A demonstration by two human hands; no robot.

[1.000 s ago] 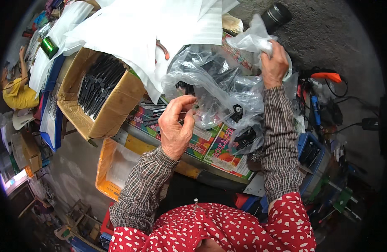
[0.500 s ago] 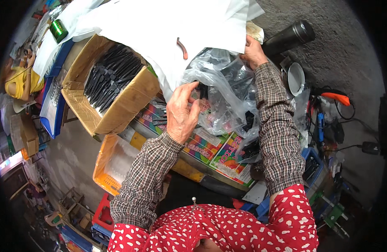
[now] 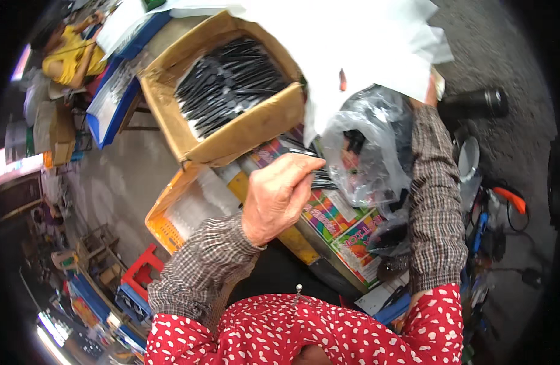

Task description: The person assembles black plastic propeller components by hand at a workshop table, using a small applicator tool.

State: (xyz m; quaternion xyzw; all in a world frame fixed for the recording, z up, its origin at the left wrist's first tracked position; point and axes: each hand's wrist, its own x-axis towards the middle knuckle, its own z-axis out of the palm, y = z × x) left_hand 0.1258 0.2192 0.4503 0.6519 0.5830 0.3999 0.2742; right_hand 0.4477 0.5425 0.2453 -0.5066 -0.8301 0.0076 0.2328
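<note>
My left hand (image 3: 281,198) is raised in front of my chest, thumb and fingertips pressed together; anything between them is too small or hidden to make out. My right hand (image 3: 431,96) reaches to the edge of a large white sheet (image 3: 377,42), which hides its fingers. Between my arms lies a clear plastic bag (image 3: 368,164) with dark pieces in it. A small reddish-brown curved piece (image 3: 342,80) rests on the sheet. Beyond my left hand, a cardboard box (image 3: 255,131) holds many slim black pieces (image 3: 231,82). Several similar thin pieces (image 3: 322,177) lie beside the bag.
A colourful printed carton (image 3: 344,228) lies under the bag. An orange basket (image 3: 170,210) stands at left. At right are a black cylindrical bottle (image 3: 477,103), a pale round dish (image 3: 468,158) and an orange-handled tool (image 3: 510,199). A person in yellow (image 3: 73,58) sits at far left.
My left hand has left the bag's mouth and drawn closed toward me. My right hand has slipped further behind the sheet. The view has shifted, moving the scene rightward.
</note>
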